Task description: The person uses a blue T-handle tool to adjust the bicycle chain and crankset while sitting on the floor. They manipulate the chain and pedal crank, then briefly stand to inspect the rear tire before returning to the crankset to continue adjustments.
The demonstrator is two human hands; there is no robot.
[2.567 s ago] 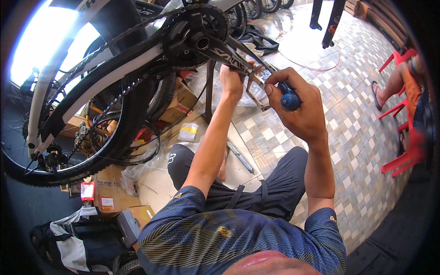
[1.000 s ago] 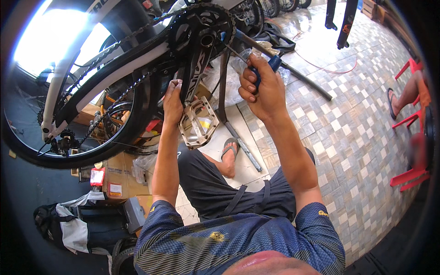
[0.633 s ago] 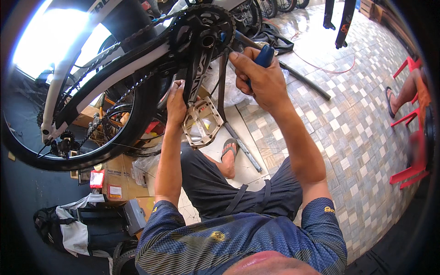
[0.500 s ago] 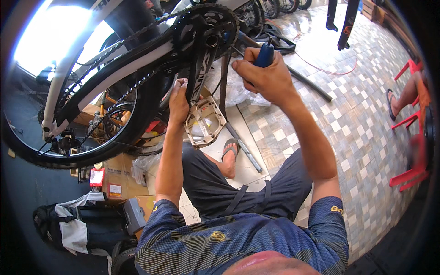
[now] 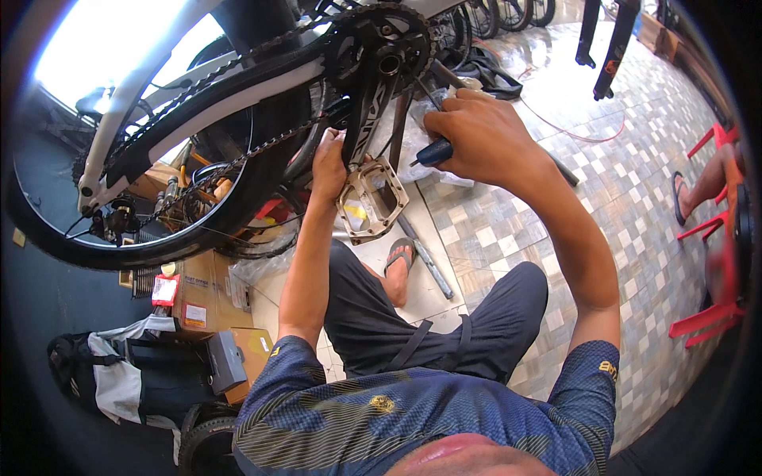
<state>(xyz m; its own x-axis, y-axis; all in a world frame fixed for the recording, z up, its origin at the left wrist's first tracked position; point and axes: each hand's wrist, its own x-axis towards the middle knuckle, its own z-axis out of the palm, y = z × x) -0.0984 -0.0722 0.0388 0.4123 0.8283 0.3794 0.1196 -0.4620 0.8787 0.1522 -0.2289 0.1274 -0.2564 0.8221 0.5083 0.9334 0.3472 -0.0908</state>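
Note:
A bicycle is raised in front of me, its black crank arm [image 5: 370, 119] pointing down from the chainring [image 5: 418, 33]. At the arm's lower end hangs a pale metal platform pedal [image 5: 372, 208]. My left hand [image 5: 328, 168] is closed at the crank arm just above the pedal; some of its fingers are hidden. Right of the chainring, my right hand [image 5: 486, 136] grips the blue handle [image 5: 434, 152] of a T-handle hex key. Its thin shaft runs toward the chainring; the tip's seat there is hard to see. A short tip sticks out of the handle's lower left end.
The rear wheel [image 5: 135, 255] and chain [image 5: 262, 147] fill the left. Below them stand cardboard boxes [image 5: 208, 289] and a black-and-white bag [image 5: 119, 373]. A metal tube [image 5: 434, 268] lies by my foot. A bicycle fork [image 5: 611, 55] hangs far right, near red chairs [image 5: 706, 321] and a seated person's leg [image 5: 708, 186].
My right hand has turned the tool's blue handle from pointing up to pointing lower left. My left hand stays by the crank arm. The whole view has shifted slightly.

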